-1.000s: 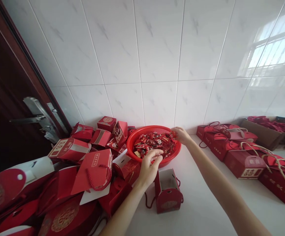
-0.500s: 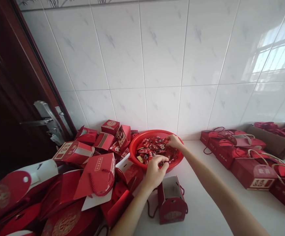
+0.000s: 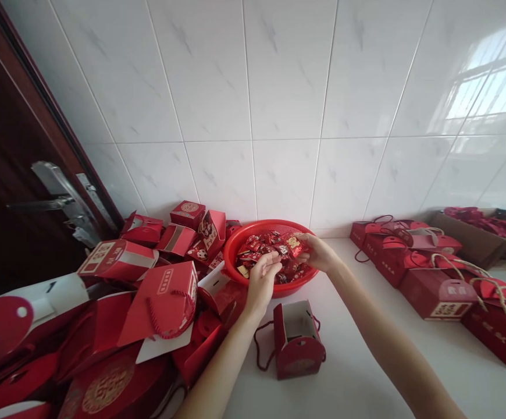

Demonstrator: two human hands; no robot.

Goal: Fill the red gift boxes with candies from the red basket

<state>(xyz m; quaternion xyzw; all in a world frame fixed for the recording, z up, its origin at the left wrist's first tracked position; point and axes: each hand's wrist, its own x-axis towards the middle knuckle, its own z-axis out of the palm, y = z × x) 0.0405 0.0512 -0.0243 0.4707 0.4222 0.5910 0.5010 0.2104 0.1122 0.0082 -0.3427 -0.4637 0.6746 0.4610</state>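
A red plastic basket (image 3: pixel 231 238) holds a heap of small wrapped candies (image 3: pixel 257 247), mostly in red wrappers. Over its right side, my right hand (image 3: pixel 319 255) is closed around a shiny red and gold candy packet (image 3: pixel 295 245). My left hand (image 3: pixel 262 280) hangs over the front of the heap, fingers loosely stretched towards the right hand; nothing shows in it, though its palm is partly hidden. Just in front of the basket stands a dark red gift box (image 3: pixel 299 359) with its top open and cord handles at its sides.
Many red gift boxes (image 3: pixel 161 299) are piled at left, near a door handle (image 3: pixel 59 201). Closed red boxes (image 3: pixel 438 294) with cord handles stand in rows at right, before a cardboard box (image 3: pixel 471 235). A tiled wall (image 3: pixel 283 174) bounds the white tabletop (image 3: pixel 344 361).
My right hand has lifted slightly from the heap with a red and gold candy packet. My left hand's fingers have straightened. The whole view has shifted a little.
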